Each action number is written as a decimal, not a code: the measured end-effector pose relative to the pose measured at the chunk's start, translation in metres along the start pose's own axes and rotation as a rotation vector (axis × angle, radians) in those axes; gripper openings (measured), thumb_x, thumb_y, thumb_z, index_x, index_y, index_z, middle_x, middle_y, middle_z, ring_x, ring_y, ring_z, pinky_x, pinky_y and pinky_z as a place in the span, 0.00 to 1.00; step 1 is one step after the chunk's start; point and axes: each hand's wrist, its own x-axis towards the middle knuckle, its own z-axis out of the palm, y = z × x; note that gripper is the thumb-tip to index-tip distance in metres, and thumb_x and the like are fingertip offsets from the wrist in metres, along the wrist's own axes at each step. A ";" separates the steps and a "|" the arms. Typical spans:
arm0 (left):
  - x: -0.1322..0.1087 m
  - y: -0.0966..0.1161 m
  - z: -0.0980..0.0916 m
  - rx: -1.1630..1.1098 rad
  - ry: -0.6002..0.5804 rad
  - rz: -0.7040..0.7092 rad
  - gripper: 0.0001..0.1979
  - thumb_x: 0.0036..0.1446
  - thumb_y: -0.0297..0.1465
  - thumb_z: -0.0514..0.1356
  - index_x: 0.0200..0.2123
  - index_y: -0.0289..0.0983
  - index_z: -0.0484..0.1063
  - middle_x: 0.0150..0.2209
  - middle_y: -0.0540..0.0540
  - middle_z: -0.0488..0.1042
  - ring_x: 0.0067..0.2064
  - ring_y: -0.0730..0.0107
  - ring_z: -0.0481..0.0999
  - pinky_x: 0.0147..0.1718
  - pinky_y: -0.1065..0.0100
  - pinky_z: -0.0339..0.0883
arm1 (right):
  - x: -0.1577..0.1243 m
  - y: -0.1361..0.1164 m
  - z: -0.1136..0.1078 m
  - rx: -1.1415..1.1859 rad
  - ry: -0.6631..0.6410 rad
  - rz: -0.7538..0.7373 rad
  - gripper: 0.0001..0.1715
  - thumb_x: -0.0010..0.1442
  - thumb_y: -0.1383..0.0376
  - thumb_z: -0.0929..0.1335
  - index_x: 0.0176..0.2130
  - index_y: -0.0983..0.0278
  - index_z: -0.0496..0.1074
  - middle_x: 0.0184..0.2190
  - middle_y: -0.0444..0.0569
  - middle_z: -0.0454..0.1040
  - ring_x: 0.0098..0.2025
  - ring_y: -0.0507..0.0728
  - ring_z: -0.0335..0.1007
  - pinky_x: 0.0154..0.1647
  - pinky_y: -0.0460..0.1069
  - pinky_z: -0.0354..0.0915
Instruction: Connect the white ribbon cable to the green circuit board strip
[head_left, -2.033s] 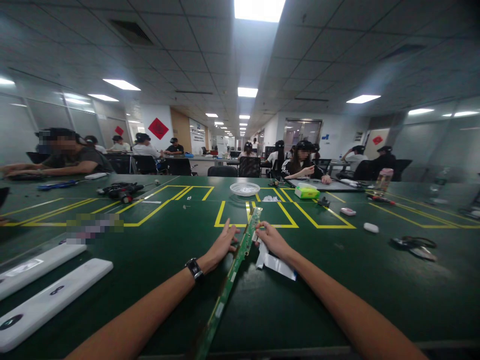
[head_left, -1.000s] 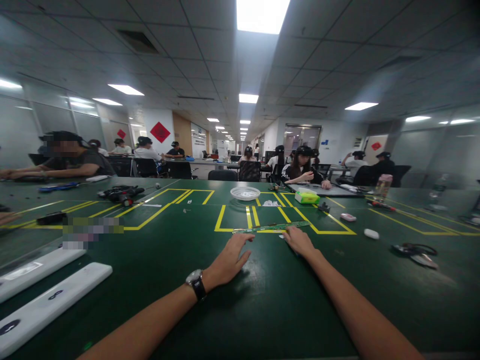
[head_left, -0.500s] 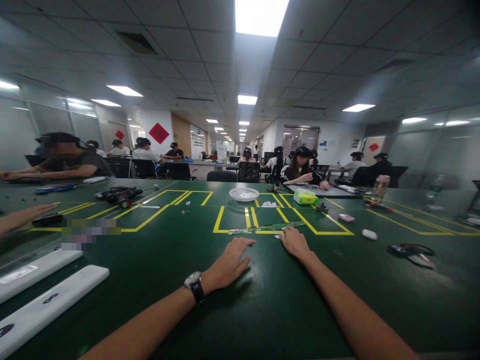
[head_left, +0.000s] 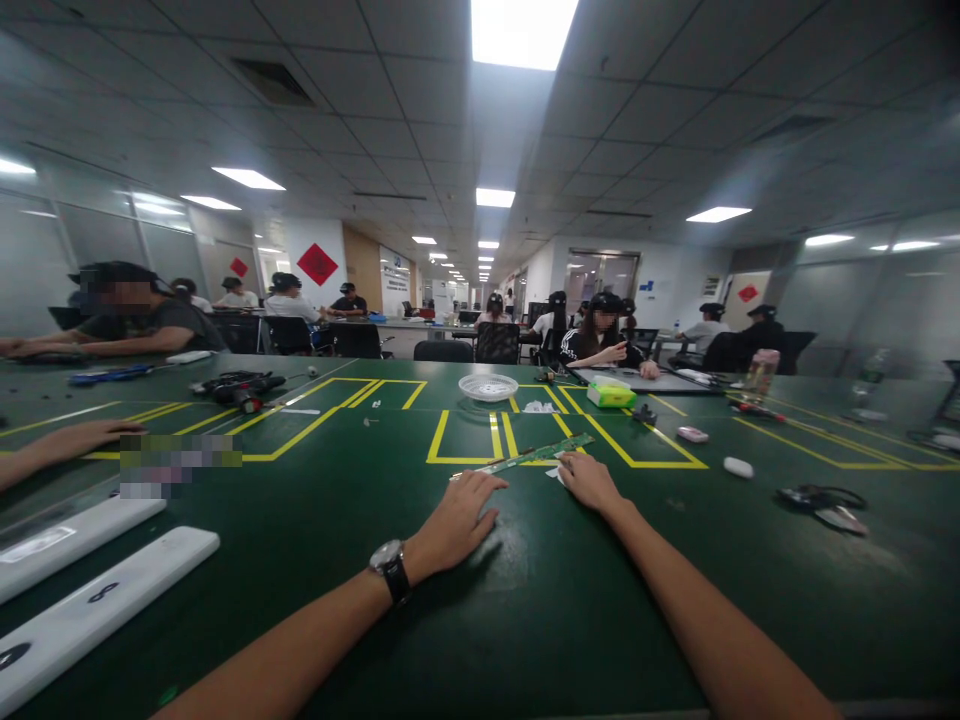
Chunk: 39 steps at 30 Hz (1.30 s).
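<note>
A long, narrow green circuit board [head_left: 525, 456] lies slanted on the green table, its right end farther from me. My left hand [head_left: 463, 515], with a watch on the wrist, is palm down with fingers stretched out and thumb apart. Its fingertips reach the board's near left end and partly cover it. My right hand [head_left: 589, 482] has its fingers bent at the board's near edge, beside a small white piece [head_left: 553, 473]. What those fingertips pinch, if anything, is hidden.
Beyond the board stand a white plastic basket [head_left: 488, 388] and a green tissue pack [head_left: 610, 393]. Long white boxes [head_left: 112, 610] lie at left, near another person's hand [head_left: 90, 437]. A white case [head_left: 739, 468] and a cable [head_left: 821, 500] lie at right. Yellow tape marks the table.
The circuit board has turned: its right end moved away from me, its left end nearer my left hand. The other person's hand at left moved slightly right and lower.
</note>
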 end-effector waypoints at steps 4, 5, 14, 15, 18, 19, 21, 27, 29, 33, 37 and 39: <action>0.001 -0.010 0.003 0.074 -0.007 -0.094 0.17 0.62 0.32 0.52 0.54 0.40 0.64 0.53 0.42 0.67 0.56 0.58 0.63 0.55 0.55 0.57 | 0.001 -0.001 0.003 0.044 -0.009 -0.085 0.23 0.63 0.63 0.58 0.52 0.69 0.71 0.56 0.58 0.68 0.58 0.60 0.62 0.58 0.52 0.55; 0.001 -0.013 0.004 0.087 -0.012 -0.108 0.17 0.62 0.33 0.52 0.54 0.40 0.64 0.54 0.42 0.67 0.56 0.58 0.63 0.55 0.55 0.57 | 0.001 -0.002 0.003 0.075 -0.021 -0.153 0.23 0.63 0.64 0.58 0.53 0.69 0.70 0.57 0.58 0.67 0.59 0.59 0.61 0.59 0.51 0.54; -0.002 -0.035 0.015 0.286 -0.098 -0.209 0.22 0.63 0.40 0.50 0.58 0.41 0.61 0.64 0.40 0.56 0.65 0.50 0.49 0.58 0.47 0.50 | 0.001 -0.004 0.000 -0.012 -0.012 0.011 0.22 0.63 0.63 0.58 0.51 0.65 0.72 0.55 0.55 0.69 0.57 0.60 0.62 0.55 0.53 0.57; -0.002 -0.036 0.014 0.303 -0.108 -0.230 0.22 0.63 0.41 0.50 0.58 0.41 0.61 0.64 0.40 0.56 0.66 0.49 0.49 0.58 0.46 0.50 | 0.000 -0.003 0.000 -0.036 -0.007 0.058 0.22 0.63 0.63 0.58 0.51 0.65 0.72 0.55 0.55 0.69 0.57 0.61 0.62 0.55 0.54 0.57; -0.003 -0.036 0.009 0.329 -0.145 -0.268 0.23 0.64 0.43 0.48 0.57 0.40 0.63 0.62 0.39 0.59 0.63 0.47 0.55 0.56 0.45 0.53 | -0.002 -0.003 -0.001 -0.076 0.020 0.122 0.21 0.64 0.64 0.57 0.50 0.66 0.72 0.53 0.56 0.70 0.58 0.62 0.60 0.56 0.56 0.55; -0.003 -0.035 0.007 0.330 -0.161 -0.263 0.22 0.64 0.42 0.48 0.57 0.40 0.64 0.61 0.38 0.61 0.61 0.47 0.58 0.54 0.45 0.55 | -0.003 -0.004 -0.002 -0.080 0.035 0.116 0.21 0.64 0.64 0.57 0.50 0.66 0.71 0.53 0.56 0.70 0.58 0.61 0.59 0.57 0.56 0.54; -0.002 -0.030 0.000 0.307 -0.190 -0.222 0.21 0.64 0.41 0.48 0.56 0.40 0.64 0.57 0.39 0.66 0.54 0.49 0.65 0.50 0.48 0.60 | -0.004 -0.008 -0.005 -0.076 0.068 0.076 0.21 0.64 0.65 0.58 0.52 0.65 0.71 0.54 0.55 0.69 0.59 0.60 0.58 0.58 0.54 0.53; 0.001 0.004 -0.013 0.086 -0.233 0.048 0.19 0.66 0.37 0.47 0.56 0.39 0.64 0.47 0.42 0.72 0.45 0.61 0.69 0.43 0.63 0.63 | -0.012 -0.052 -0.017 0.020 0.059 -0.020 0.22 0.66 0.59 0.57 0.51 0.65 0.70 0.46 0.56 0.73 0.50 0.59 0.66 0.52 0.50 0.56; 0.000 0.018 -0.010 0.056 -0.283 0.152 0.18 0.66 0.36 0.48 0.55 0.40 0.65 0.45 0.42 0.73 0.44 0.62 0.69 0.43 0.64 0.63 | -0.018 -0.073 -0.017 0.049 0.006 -0.004 0.25 0.66 0.53 0.57 0.50 0.65 0.71 0.44 0.56 0.74 0.47 0.60 0.68 0.48 0.50 0.59; -0.003 0.039 -0.004 -0.017 -0.338 0.313 0.18 0.65 0.35 0.48 0.56 0.41 0.65 0.48 0.43 0.72 0.47 0.61 0.69 0.47 0.63 0.62 | -0.029 -0.103 -0.011 0.023 0.009 -0.045 0.28 0.60 0.47 0.62 0.47 0.65 0.72 0.45 0.59 0.71 0.49 0.64 0.66 0.46 0.53 0.61; -0.004 0.042 -0.004 -0.091 -0.319 0.326 0.18 0.65 0.33 0.48 0.56 0.42 0.66 0.50 0.44 0.72 0.51 0.60 0.68 0.52 0.61 0.60 | -0.032 -0.108 -0.010 0.002 0.000 -0.074 0.25 0.58 0.53 0.65 0.50 0.65 0.70 0.46 0.59 0.69 0.51 0.64 0.65 0.47 0.53 0.61; -0.003 0.038 -0.005 -0.091 -0.269 0.268 0.17 0.65 0.32 0.48 0.55 0.42 0.67 0.50 0.44 0.72 0.50 0.61 0.68 0.52 0.62 0.60 | -0.032 -0.105 -0.012 0.011 -0.015 -0.070 0.22 0.59 0.57 0.64 0.51 0.64 0.69 0.47 0.58 0.68 0.49 0.63 0.66 0.47 0.52 0.62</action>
